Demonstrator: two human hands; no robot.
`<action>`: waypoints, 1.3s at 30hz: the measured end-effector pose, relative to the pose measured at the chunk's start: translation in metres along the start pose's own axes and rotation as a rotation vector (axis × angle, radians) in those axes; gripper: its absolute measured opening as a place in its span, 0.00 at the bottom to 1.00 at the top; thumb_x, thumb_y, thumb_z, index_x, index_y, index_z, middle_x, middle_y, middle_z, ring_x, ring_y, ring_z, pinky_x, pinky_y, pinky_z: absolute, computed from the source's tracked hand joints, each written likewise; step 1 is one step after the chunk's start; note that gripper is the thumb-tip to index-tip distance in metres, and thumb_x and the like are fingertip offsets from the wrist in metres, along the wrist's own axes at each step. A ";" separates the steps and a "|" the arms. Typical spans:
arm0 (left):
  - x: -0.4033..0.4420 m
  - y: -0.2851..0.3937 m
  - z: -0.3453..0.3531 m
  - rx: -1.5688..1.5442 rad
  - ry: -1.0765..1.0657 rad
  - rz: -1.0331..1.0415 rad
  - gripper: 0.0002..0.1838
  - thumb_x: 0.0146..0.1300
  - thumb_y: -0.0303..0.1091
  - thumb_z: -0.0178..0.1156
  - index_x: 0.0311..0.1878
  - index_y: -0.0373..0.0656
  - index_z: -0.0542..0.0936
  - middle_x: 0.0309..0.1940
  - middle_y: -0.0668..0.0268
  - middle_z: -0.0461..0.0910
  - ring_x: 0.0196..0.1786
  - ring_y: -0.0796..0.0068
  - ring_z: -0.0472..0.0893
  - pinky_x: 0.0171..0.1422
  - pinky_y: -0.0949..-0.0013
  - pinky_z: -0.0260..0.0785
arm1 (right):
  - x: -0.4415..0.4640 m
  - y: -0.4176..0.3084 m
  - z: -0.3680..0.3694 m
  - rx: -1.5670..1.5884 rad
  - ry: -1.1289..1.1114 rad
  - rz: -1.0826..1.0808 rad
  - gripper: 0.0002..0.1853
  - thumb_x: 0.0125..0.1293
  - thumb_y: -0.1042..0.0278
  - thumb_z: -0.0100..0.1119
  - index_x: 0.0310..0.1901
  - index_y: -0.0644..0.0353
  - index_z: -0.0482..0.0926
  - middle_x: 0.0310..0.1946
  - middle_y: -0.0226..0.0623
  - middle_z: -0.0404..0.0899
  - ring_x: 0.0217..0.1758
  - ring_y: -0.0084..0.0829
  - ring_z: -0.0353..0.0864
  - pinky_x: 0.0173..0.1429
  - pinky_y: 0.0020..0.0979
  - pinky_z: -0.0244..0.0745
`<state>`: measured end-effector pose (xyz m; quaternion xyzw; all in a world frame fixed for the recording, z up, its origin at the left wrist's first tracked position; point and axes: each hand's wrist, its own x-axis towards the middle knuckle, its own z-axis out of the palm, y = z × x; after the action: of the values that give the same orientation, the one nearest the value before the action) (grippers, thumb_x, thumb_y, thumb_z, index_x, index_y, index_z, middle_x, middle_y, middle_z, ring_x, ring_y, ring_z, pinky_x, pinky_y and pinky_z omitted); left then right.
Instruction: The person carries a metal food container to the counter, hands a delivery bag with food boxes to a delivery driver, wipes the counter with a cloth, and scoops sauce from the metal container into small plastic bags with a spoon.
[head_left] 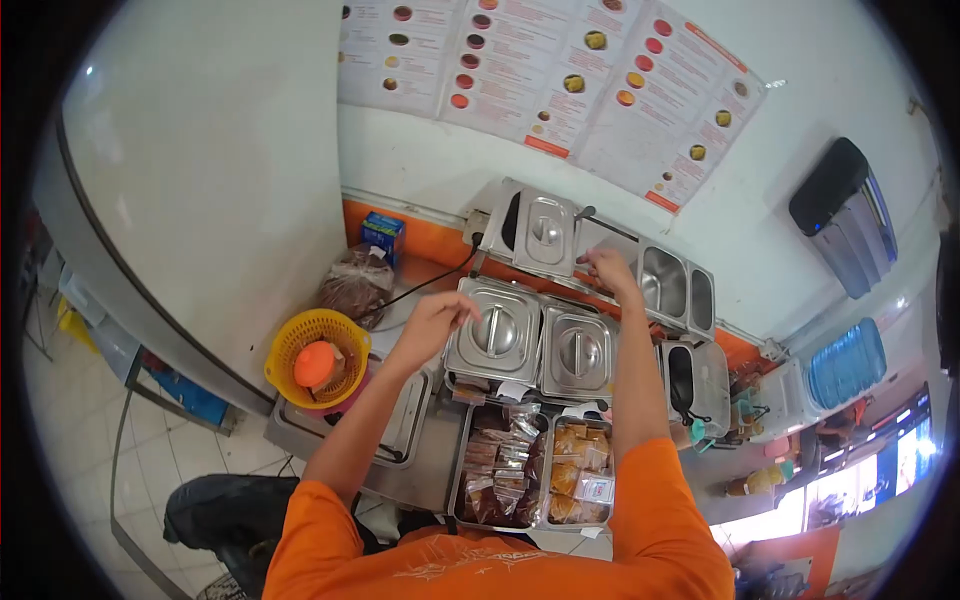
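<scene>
Two square steel lids, one on the left (pixel 494 328) and one on the right (pixel 579 352), cover pans on the counter. My left hand (pixel 437 325) hangs beside the left lid's edge, its fingers bent together; what they hold, if anything, cannot be made out. Farther back, my right hand (pixel 609 272) is over the rear row of pans, near a smaller lidded pan (pixel 546 235), with fingers curled and their tips hard to see. In front of the lids stand a tray of bagged dark red food (pixel 500 465) and a tray of bagged yellow food (pixel 580 472).
At the left are a yellow basket (pixel 318 358) with an orange item, a bag of dark contents (pixel 357 285) and a blue box (pixel 383 236). A black cable crosses the counter. Open steel pans (pixel 664 281) stand at the back right, a black-handled utensil (pixel 683 385) nearer.
</scene>
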<state>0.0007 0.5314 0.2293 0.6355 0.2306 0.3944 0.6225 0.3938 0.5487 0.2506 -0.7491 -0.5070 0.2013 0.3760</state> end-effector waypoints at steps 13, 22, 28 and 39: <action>0.112 -0.005 -0.002 0.316 0.225 0.120 0.14 0.60 0.25 0.47 0.37 0.36 0.84 0.19 0.63 0.75 0.25 0.76 0.73 0.31 0.70 0.64 | -0.011 -0.030 -0.001 0.591 -0.394 0.226 0.14 0.76 0.61 0.45 0.29 0.51 0.67 0.16 0.21 0.60 0.12 0.15 0.49 0.16 0.24 0.40; 0.196 -0.032 0.025 0.939 0.070 0.053 0.18 0.70 0.37 0.49 0.39 0.32 0.82 0.33 0.40 0.80 0.41 0.39 0.80 0.48 0.46 0.71 | -0.010 -0.009 -0.016 0.676 -0.343 0.258 0.14 0.77 0.58 0.42 0.32 0.52 0.68 0.19 0.20 0.62 0.13 0.15 0.50 0.16 0.22 0.41; 0.202 -0.030 0.042 0.903 0.241 0.151 0.19 0.72 0.39 0.48 0.40 0.32 0.82 0.35 0.40 0.80 0.43 0.38 0.80 0.49 0.45 0.70 | -0.006 -0.014 -0.006 0.628 -0.160 0.218 0.13 0.77 0.56 0.44 0.40 0.50 0.76 0.22 0.18 0.65 0.17 0.13 0.58 0.19 0.21 0.51; 0.196 0.048 0.061 0.552 0.305 0.183 0.20 0.73 0.42 0.47 0.36 0.32 0.77 0.29 0.43 0.78 0.36 0.42 0.78 0.44 0.51 0.69 | -0.020 -0.062 -0.037 0.830 -0.037 0.071 0.12 0.76 0.58 0.46 0.37 0.50 0.78 0.20 0.17 0.69 0.18 0.13 0.59 0.21 0.20 0.52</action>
<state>0.1537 0.6423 0.3231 0.7318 0.3614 0.4618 0.3472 0.3735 0.5297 0.3202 -0.5471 -0.3634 0.4150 0.6296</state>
